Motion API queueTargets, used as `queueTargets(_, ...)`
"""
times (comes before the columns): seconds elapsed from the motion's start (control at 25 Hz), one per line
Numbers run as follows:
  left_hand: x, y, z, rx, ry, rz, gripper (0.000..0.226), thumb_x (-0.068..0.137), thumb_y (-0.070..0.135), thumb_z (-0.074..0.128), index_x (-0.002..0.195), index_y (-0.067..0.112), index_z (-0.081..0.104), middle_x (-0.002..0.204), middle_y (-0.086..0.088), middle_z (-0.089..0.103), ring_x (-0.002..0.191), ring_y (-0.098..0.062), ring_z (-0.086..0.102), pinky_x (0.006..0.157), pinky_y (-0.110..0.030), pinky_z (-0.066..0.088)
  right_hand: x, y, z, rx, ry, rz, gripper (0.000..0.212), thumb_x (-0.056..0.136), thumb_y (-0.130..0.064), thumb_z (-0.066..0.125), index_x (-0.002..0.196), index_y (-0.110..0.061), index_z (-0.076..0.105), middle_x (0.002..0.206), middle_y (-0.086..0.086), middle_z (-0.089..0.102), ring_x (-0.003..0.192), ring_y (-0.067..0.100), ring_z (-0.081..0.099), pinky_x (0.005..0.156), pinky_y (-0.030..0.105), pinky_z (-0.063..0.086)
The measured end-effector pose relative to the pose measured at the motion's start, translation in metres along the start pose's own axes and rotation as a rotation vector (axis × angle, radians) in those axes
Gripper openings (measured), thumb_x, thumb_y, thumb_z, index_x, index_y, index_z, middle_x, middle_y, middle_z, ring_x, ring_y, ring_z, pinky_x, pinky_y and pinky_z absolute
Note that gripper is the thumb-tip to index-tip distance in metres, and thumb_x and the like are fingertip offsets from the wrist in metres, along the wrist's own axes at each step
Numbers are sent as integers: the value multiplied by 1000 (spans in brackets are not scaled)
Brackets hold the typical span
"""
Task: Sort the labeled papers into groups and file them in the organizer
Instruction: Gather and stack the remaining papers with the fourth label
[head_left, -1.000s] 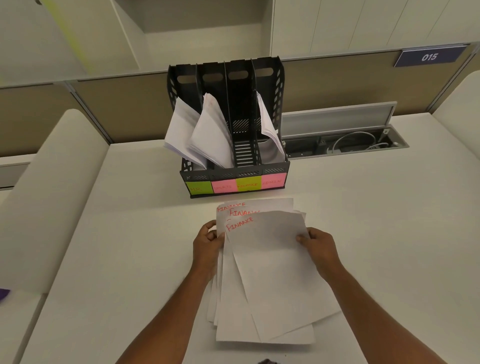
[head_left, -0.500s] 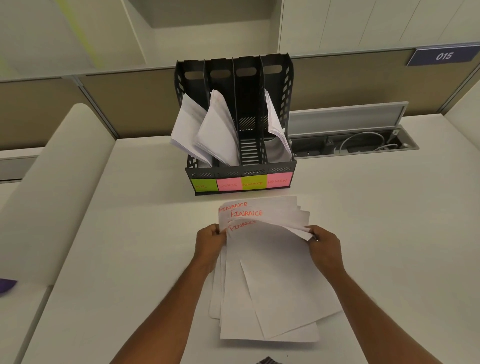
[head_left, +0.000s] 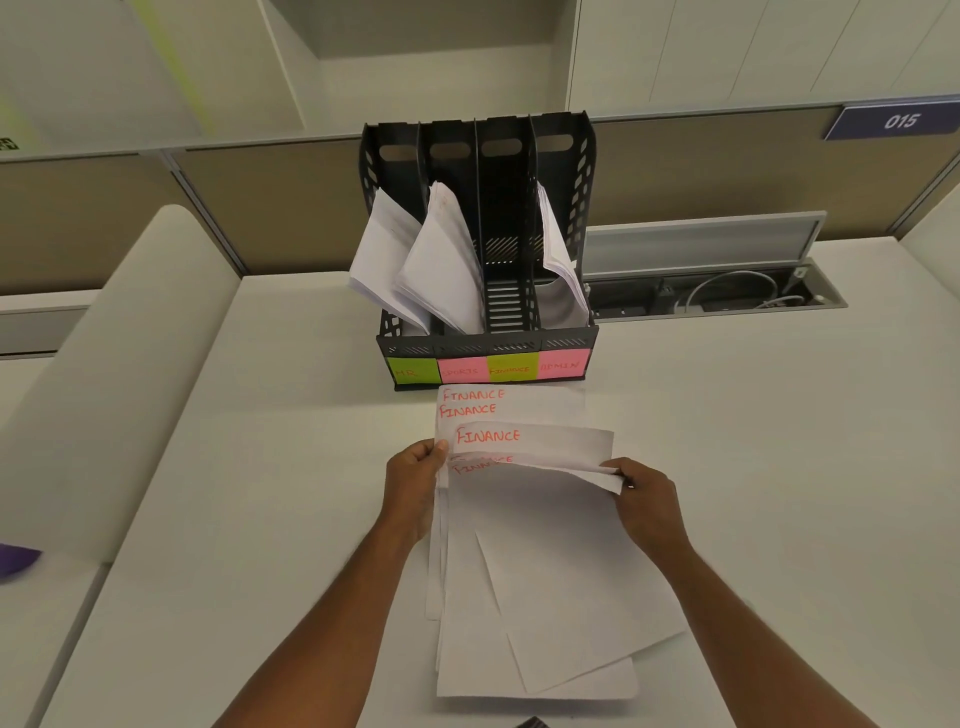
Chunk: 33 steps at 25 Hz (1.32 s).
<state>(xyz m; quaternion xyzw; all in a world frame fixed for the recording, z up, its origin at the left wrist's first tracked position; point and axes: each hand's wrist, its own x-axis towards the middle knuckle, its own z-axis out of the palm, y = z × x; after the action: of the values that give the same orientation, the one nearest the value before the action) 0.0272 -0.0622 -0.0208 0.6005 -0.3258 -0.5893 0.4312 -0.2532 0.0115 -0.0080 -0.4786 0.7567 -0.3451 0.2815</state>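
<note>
Since the last frame you've fanned the FINANCE stack (head_left: 524, 545) wider; a third label now shows in full. Your left hand (head_left: 415, 486) grips its left edge, thumb on top. Your right hand (head_left: 647, 501) pinches the curled-up right edges, probably two or three sheets. Thin white paper, long axis pointing away from you, lying on the white surface (head_left: 779, 467) just in front of the black slotted plastic organizer (head_left: 485, 338).

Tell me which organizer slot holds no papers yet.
The third slot from the left, above the green FINANCE sticky note. Its slatted black floor shows bare, while the HR, SPORTS and ADMIN slots each hold white sheets.
</note>
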Motion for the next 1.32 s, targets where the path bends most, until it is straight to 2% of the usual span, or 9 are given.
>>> queueTargets(0.28,-2,-8,-2,-1,-58,30,19,98,23,60,96,28,77,98,-1,79,93,-24,75,80,-35,61,7,-5,10,15,-22,57,14,87,4,66,97,-3,74,85,5,68,79,22,58,61,5,39)
queueTargets(0.36,-2,-10,-4,26,-70,33,21,97,17,62,94,30,79,97,-2,80,92,-24,76,76,-32,62,7,-2,12,39,-5,80,15,88,2,67,102,-1,73,96,8,70,89,24,61,65,11,36)
queueTargets(0.48,-1,-10,-6,35,-71,42,16,93,16,68,90,24,80,96,-6,80,91,-28,77,77,-40,63,0,0,10,115,-46,122,27,90,-1,63,112,-12,73,102,3,72,94,21,65,74,21,42)
queueTargets(0.6,1,-8,-6,0,-33,49,12,94,19,67,93,23,79,97,-5,80,89,-26,77,78,-43,63,-10,2,7,145,-57,155,35,89,-2,62,117,-21,70,99,-1,74,87,13,67,68,17,45)
queueTargets(0.8,3,-10,-5,-58,-9,32,14,94,21,66,92,26,79,99,-5,80,89,-29,77,78,-47,62,-28,3,7,164,28,273,29,87,-4,68,109,-23,68,87,-4,71,77,4,64,61,15,42)
queueTargets(0.92,1,-13,-7,-76,-8,23,12,93,24,67,91,26,79,100,-7,80,89,-31,77,78,-49,63,-38,5,8,105,-22,338,15,85,-9,73,95,-20,70,80,-7,69,76,11,65,62,21,44)
queueTargets(1.08,1,-14,-8,-103,-39,11,12,92,25,67,96,23,78,103,-10,79,91,-34,76,77,-52,62,-56,7,16,-35,-82,374,8,85,-15,73,92,-17,70,79,-9,68,73,8,62,60,25,43)
queueTargets(1.24,1,-16,-8,-129,-41,-5,14,95,22,64,95,21,78,105,-12,78,94,-36,76,80,-53,61,-62,4,20,-58,-47,372,11,86,-14,69,97,-17,67,83,-7,67,84,22,65,71,31,48)
queueTargets(1.32,-2,-16,-9,-139,-74,-48,20,99,28,59,99,21,78,108,-12,78,96,-36,75,80,-52,61,-64,5,21,-169,-14,301,21,87,-17,69,108,-15,66,97,0,68,94,26,63,77,33,48)
